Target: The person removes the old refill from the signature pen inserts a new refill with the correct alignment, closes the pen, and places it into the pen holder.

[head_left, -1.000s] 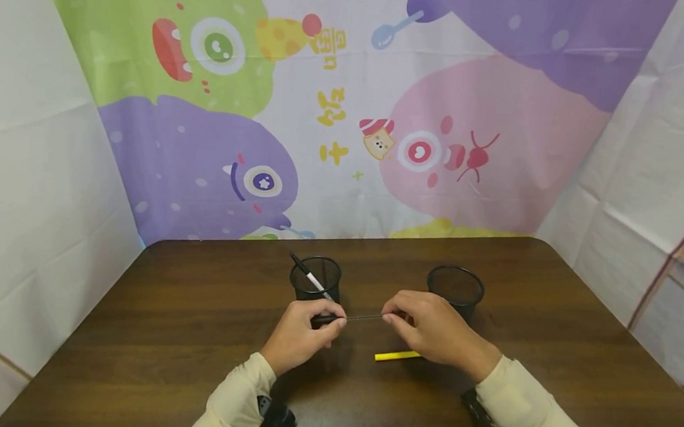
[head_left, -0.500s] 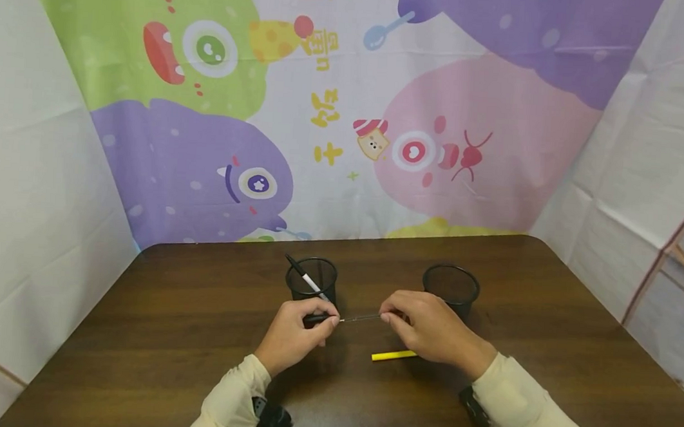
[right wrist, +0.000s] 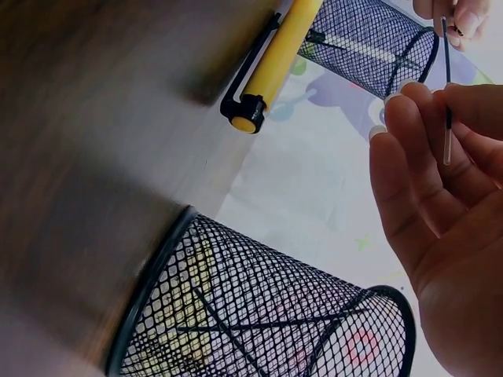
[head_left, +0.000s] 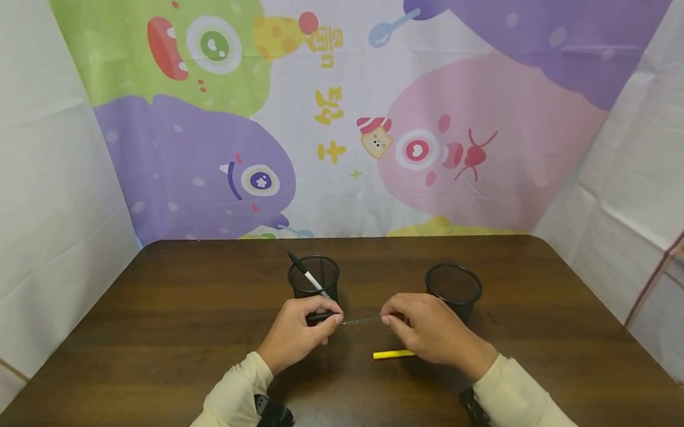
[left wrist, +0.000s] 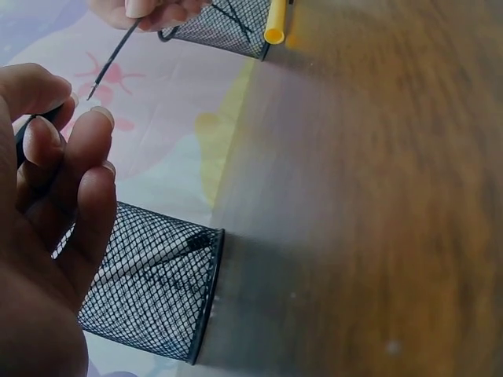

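In the head view my left hand point(head_left: 291, 336) holds a short black pen barrel point(head_left: 320, 317), mostly covered by the fingers. Facing it, my right hand point(head_left: 434, 328) pinches a thin pen refill point(head_left: 365, 320) between thumb and finger. The refill's tip points at the barrel; in the left wrist view a small gap parts the refill point(left wrist: 114, 59) from the left fingertips. Its clear rear end point(right wrist: 447, 149) sticks out behind the right fingers in the right wrist view. Below the right hand, a yellow pen point(head_left: 392, 355) with a black clip lies on the table, partly hidden.
Behind the left hand stands a black mesh cup point(head_left: 314, 257) with a black-and-white marker point(head_left: 304, 269) leaning in it. A second mesh cup point(head_left: 455, 267) stands behind the right hand. The brown wooden table point(head_left: 196, 335) ends at a printed cloth backdrop point(head_left: 342, 200).
The refill's tip now shows bare beside the left fingertips, where a second ago the refill ran right up to them. Both hands have otherwise hardly moved.
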Motion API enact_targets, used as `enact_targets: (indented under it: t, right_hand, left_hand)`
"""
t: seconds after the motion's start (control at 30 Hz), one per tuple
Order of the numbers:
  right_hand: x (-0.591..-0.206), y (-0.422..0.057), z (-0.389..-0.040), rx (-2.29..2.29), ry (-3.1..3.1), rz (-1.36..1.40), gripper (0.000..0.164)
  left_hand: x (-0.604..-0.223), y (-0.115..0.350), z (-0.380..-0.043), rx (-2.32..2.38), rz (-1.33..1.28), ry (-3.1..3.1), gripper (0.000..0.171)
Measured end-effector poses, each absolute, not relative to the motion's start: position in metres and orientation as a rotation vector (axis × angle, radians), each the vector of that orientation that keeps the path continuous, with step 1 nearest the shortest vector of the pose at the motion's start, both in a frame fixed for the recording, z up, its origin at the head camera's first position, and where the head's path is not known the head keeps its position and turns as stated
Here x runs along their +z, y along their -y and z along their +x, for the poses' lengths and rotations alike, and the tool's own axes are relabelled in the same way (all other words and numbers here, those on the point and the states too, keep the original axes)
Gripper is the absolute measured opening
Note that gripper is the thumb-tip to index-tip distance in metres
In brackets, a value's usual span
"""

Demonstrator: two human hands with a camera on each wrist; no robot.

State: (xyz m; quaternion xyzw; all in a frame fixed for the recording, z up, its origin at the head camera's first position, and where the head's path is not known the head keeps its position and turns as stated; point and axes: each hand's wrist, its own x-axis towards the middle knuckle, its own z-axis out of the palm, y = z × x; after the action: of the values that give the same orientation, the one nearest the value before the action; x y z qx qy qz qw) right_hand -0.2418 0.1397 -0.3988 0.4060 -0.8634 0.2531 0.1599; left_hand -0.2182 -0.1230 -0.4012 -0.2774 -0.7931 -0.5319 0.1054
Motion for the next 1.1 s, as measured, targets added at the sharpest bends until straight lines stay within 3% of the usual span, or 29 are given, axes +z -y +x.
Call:
enact_targets:
  t: [1.1]
  right_hand:
    - [-0.4007,-0.1390,-0.2398,0.555,2.725,1.123,0.005]
  left_hand:
    - [-0.4013,0.1210,-0.2177,-1.585,-0.810,2.355,0.010]
